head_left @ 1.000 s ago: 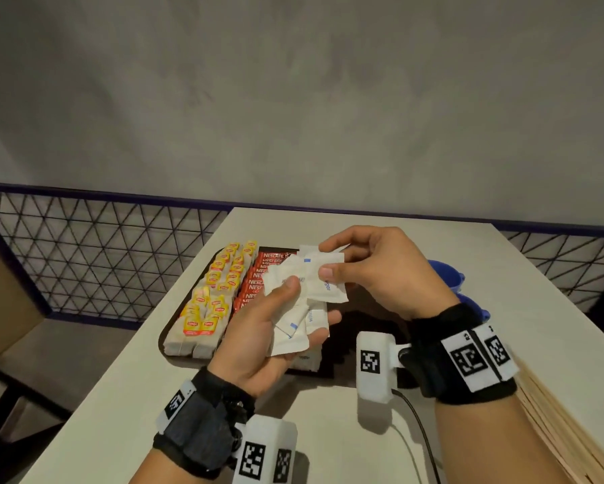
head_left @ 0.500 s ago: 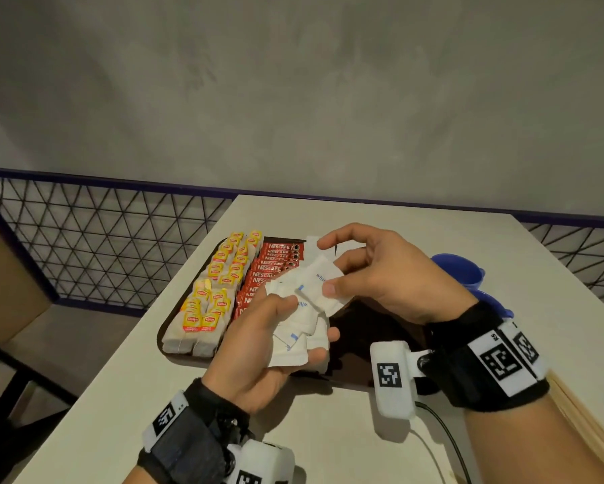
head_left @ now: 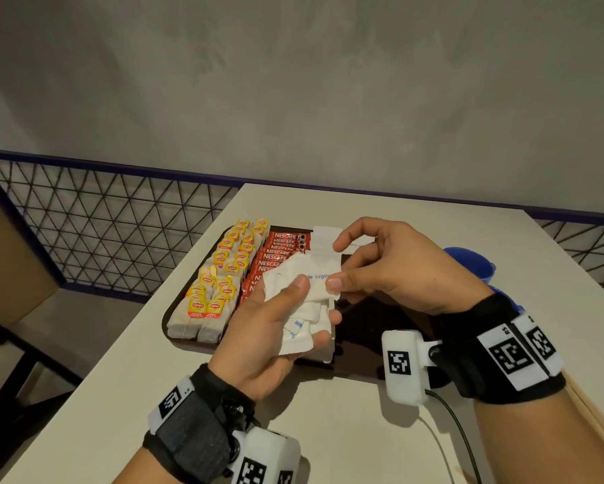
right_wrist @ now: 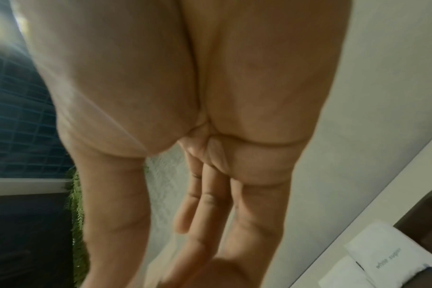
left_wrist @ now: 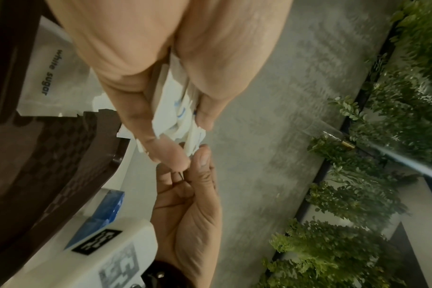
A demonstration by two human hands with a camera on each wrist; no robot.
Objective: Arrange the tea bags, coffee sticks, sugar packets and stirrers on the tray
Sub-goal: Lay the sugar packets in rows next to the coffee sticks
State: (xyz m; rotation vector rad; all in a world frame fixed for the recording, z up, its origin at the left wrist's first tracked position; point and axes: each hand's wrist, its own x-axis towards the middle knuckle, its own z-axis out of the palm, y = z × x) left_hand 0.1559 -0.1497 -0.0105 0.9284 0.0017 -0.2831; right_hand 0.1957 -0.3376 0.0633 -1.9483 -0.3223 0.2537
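Observation:
My left hand point(head_left: 286, 309) holds a fanned bunch of white sugar packets point(head_left: 302, 323) above the near edge of the dark brown tray point(head_left: 380, 330), thumb on top. My right hand point(head_left: 373, 270) pinches the top sugar packet point(head_left: 314, 277) of that bunch at its right edge between thumb and fingers. On the tray, yellow-tagged tea bags point(head_left: 220, 281) fill the left rows and red coffee sticks point(head_left: 276, 253) lie beside them. More sugar packets point(head_left: 325, 235) lie on the tray behind my hands; the left wrist view shows one sugar packet point(left_wrist: 47, 78) flat on the tray point(left_wrist: 49, 155). No stirrers are clearly visible.
A blue container point(head_left: 468, 267) stands on the white table point(head_left: 363, 431) to the right of the tray. Pale wooden strips point(head_left: 600, 424) lie at the table's right edge. A black wire railing point(head_left: 101, 232) runs behind and left of the table. A cable point(head_left: 461, 434) trails from my right wrist camera.
The view has shifted closer and both hands have lifted slightly over the tray. My right hand's pinch has slid to the right edge of the top packet.

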